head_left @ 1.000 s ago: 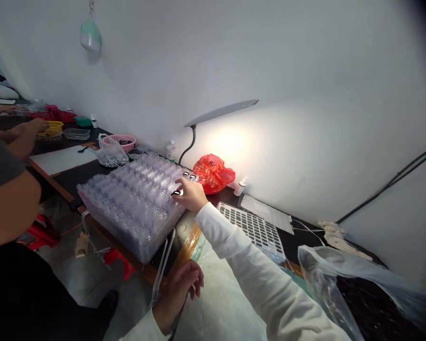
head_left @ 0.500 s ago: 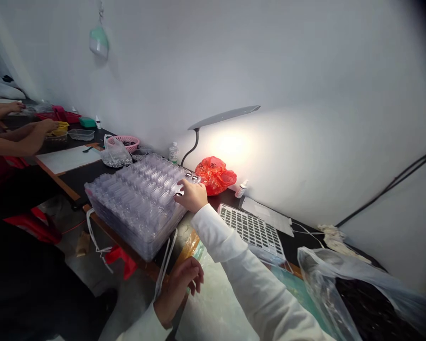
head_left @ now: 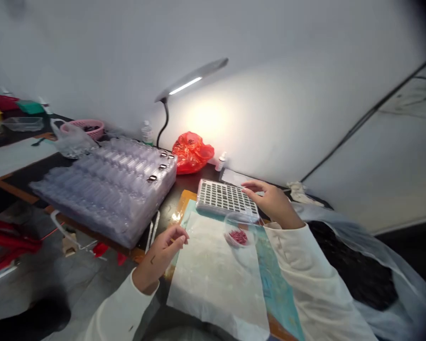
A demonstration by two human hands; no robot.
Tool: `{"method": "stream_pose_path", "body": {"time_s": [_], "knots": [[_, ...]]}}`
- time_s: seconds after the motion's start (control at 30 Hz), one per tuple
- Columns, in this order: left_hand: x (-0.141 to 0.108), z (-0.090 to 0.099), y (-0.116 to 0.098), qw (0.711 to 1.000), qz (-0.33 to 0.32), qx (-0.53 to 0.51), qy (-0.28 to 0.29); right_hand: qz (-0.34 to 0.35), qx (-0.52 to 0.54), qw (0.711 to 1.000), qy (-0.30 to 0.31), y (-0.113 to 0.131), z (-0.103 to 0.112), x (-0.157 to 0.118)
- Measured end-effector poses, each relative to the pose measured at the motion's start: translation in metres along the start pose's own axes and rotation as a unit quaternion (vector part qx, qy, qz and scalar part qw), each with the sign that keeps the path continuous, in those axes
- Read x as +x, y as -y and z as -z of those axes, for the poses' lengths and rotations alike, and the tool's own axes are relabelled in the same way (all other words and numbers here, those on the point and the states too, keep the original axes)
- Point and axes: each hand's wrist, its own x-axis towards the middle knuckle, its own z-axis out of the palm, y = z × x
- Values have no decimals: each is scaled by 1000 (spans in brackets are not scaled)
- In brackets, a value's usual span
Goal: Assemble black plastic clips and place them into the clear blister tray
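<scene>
My right hand (head_left: 271, 201) hovers over the right end of a white tray of small black squares (head_left: 227, 196), thumb and fingers apart, with nothing visible between them. My left hand (head_left: 165, 251) is loosely curled, thumb a little off the fingers, above the left edge of a white sheet (head_left: 216, 270); I see nothing in it. A clear round dish (head_left: 239, 232) with small dark-pink pieces lies on the sheet below my right hand. To the left stands a stack of clear plastic blister trays (head_left: 102, 194). Several small black buckle-like pieces (head_left: 152, 178) sit along its right side.
A desk lamp (head_left: 195, 78) arches over a red plastic bag (head_left: 190, 152) and a small white bottle (head_left: 220, 161). At the right is a clear bag of black material (head_left: 355, 265). A pink basket (head_left: 101, 131) and a clear bag (head_left: 71, 142) stand behind the trays.
My right hand has left the black piece on the blister tray and moved right to the white tray. My left hand has come up beside the sheet. The view has swung right.
</scene>
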Motion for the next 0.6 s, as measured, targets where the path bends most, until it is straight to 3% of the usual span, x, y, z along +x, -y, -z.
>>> {"method": "stream_pose_path", "body": {"time_s": [0.13, 0.23, 0.47, 0.53, 0.6], "knots": [[25, -14, -23, 974, -64, 185, 110, -55, -54, 996, 35, -76, -2, -31], [46, -33, -29, 947, -113, 240, 180, -53, -71, 996, 30, -105, -14, -44], [102, -76, -33, 916, -213, 295, 169, -2, -129, 992, -5, -125, -40, -41], [113, -87, -34, 911, -201, 302, 196, 8, -133, 991, -8, -127, -45, -38], [122, -100, -31, 932, -154, 255, 208, 12, -130, 991, -14, -129, -49, -36]]}}
